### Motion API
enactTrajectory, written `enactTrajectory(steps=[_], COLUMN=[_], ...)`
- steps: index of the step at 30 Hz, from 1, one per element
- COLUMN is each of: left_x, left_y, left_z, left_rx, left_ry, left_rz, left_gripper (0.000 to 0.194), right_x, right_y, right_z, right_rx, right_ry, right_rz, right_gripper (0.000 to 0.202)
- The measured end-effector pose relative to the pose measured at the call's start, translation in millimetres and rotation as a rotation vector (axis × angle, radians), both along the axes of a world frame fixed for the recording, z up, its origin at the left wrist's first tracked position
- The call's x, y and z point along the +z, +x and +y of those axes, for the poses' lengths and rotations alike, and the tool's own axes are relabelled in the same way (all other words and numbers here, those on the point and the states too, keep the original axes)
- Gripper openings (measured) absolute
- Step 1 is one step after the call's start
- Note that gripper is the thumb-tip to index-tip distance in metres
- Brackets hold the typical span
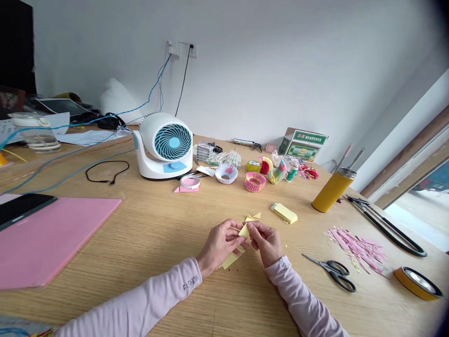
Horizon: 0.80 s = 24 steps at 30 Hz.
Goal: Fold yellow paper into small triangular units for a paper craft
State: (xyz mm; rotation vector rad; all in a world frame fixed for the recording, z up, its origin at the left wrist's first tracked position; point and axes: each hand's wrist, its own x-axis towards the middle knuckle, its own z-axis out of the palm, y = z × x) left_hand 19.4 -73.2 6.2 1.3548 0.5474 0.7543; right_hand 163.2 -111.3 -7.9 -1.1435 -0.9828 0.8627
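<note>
yellow paper (pixel 243 230) pinched btwn l grip (pixel 217 244) & r grip (pixel 268 242).

White fan (pixel 164 157) on counter (pixel 157 210), blue grille. Dark phone (pixel 26 208), far left. Black cable (pixel 111 182) between them. Yellow cylindrical container (pixel 329 191) right; green-printed box (pixel 306 144) near wall (pixel 245 84).

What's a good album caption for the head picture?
Left hand and right hand hold small yellow paper, scissors nearby.

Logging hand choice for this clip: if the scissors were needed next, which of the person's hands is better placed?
Probably the right hand: the scissors lie on its side, and the left hand is farther off. Both hold a small yellow paper, so the right would likely have to let go first.
</note>
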Motion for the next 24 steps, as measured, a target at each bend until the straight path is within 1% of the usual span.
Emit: enactTrajectory(steps=[6,9,12,17,20,24], left_x=[3.6,4.7,4.3,0.9,-1.7,-3.9], left_y=[0,1,2,2,2,2], left_z=[-3,-4,-5,-2,1,2], left_rx=[-0.045,-0.039,-0.017,0.057,0.089,0.098], left_ry=[-0.142,-0.199,-0.22,-0.192,-0.132,-0.052], left_rz=[-0.021,-0.032,-0.059,-0.047,-0.017,0.007], left_gripper=[0.034,0.036,0.036,0.034,0.033,0.032], right_x=[-3.3,-2.5,-2.3,-1.4,0.9,3.2], right_y=[2,1,1,2,7,11], right_z=[1,1,1,0,-1,-2], right_rx=[-0.009,-0.016,-0.037,-0.028,-0.008,0.031], right_ry=[0.036,0.045,0.072,0.079,0.072,0.067], right_rz=[0.011,0.006,0.0,-0.026,-0.12,-0.221], right_gripper=[0.028,0.026,0.024,0.021,0.02,0.02])
